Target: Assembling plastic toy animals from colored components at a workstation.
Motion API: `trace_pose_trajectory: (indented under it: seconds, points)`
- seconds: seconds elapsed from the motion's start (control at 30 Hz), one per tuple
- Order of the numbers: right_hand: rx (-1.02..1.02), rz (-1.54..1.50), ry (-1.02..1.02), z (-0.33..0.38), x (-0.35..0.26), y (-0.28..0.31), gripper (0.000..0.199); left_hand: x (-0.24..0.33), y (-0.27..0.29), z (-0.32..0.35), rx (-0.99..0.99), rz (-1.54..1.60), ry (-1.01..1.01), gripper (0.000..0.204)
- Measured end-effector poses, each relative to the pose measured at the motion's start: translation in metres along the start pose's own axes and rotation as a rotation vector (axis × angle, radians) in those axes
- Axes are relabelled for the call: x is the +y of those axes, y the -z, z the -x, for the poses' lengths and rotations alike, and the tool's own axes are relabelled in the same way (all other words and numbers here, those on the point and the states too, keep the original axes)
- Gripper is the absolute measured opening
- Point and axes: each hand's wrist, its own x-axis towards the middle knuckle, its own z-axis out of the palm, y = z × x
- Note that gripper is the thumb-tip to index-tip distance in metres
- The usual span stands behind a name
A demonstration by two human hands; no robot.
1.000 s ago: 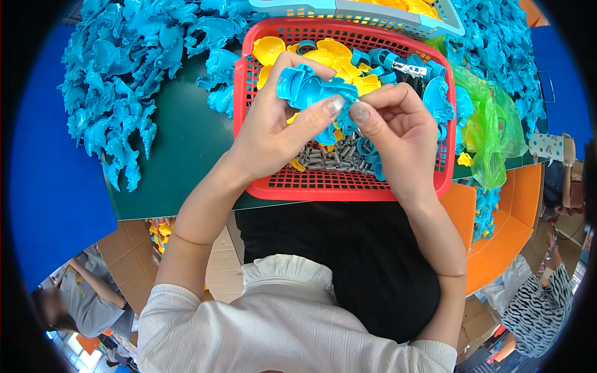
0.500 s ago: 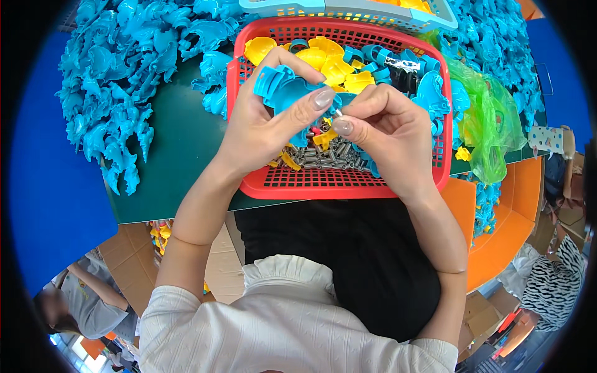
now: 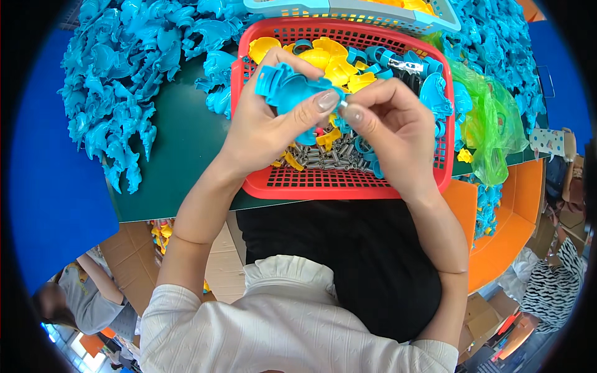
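Note:
My left hand point(image 3: 258, 130) is closed on a curved blue plastic part point(image 3: 292, 93), its thumb pressing the part's right end. At that end, my right hand point(image 3: 395, 127) pinches a small metal pin point(image 3: 343, 104) between thumb and forefinger, the pin touching or almost touching the blue plastic. Both hands are over a red basket point(image 3: 339, 191). Inside it lie many small metal cylinders point(image 3: 336, 156), yellow plastic parts point(image 3: 339, 69) and more blue parts point(image 3: 433, 93). My fingers hide how the pin meets the blue part.
A large heap of blue parts point(image 3: 124, 68) covers the table's left side, another heap point(image 3: 494, 46) the far right. Behind the red basket stands a light-blue basket point(image 3: 348, 9). A green plastic bag point(image 3: 494, 124) lies at right, above an orange bin point(image 3: 516, 214). Another person point(image 3: 93, 298) is at lower left.
My right hand has shifted slightly up and right with the pin. The blue part in my left hand has tilted a little.

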Motion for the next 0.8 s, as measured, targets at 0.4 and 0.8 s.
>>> trace_pose_trajectory:
  seconds: [0.4, 0.8]
  points:
    - [0.069, 0.61, 0.104, -0.01, -0.012, 0.027, 0.012, -0.005, 0.012, -0.009, -0.018, 0.123, -0.078, 0.047]
    - [-0.432, 1.231, 0.332, 0.004, 0.015, -0.001, 0.011, -0.004, 0.004, -0.008, 0.01, 0.08, -0.074, 0.06]
